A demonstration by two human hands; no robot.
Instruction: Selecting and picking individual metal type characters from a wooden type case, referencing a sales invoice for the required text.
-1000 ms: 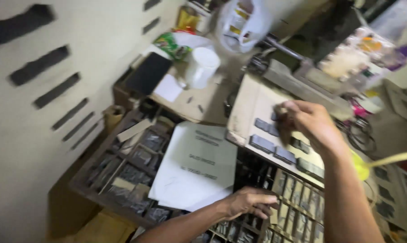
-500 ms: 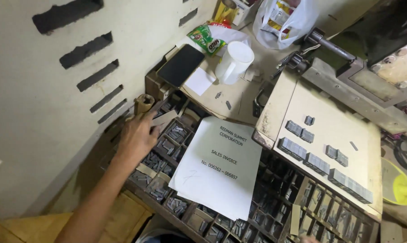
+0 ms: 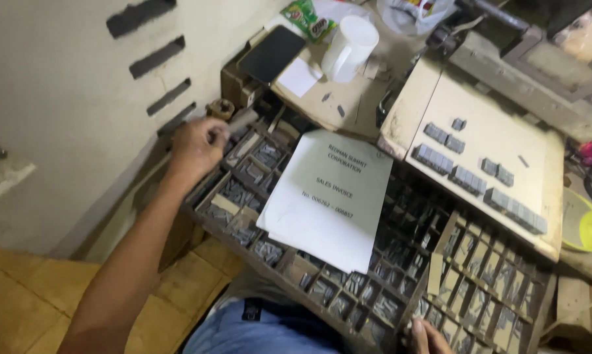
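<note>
My left hand (image 3: 194,145) hovers over the far left corner of a dark wooden type case (image 3: 240,246) with many small compartments of grey metal type. Its fingers are pinched on a small grey metal piece (image 3: 241,119). A white printed sheet (image 3: 328,196) lies across the middle of the case. Only the fingertips of my right hand (image 3: 430,335) show at the bottom edge, resting on the case's front rim. To the right, a beige slanted board (image 3: 499,137) carries short rows of grey type blocks (image 3: 469,178).
Behind the case a cluttered surface holds a black phone (image 3: 271,54), a white cup (image 3: 349,47), a white paper slip (image 3: 299,77) and a green packet (image 3: 309,16). A pale wall with dark slots (image 3: 73,85) stands to the left. A yellow dish (image 3: 587,226) sits at the right edge.
My left hand has moved from the paper to the case's far left corner and closed its fingers there. My right hand left the beige board and dropped to the case's front rim.
</note>
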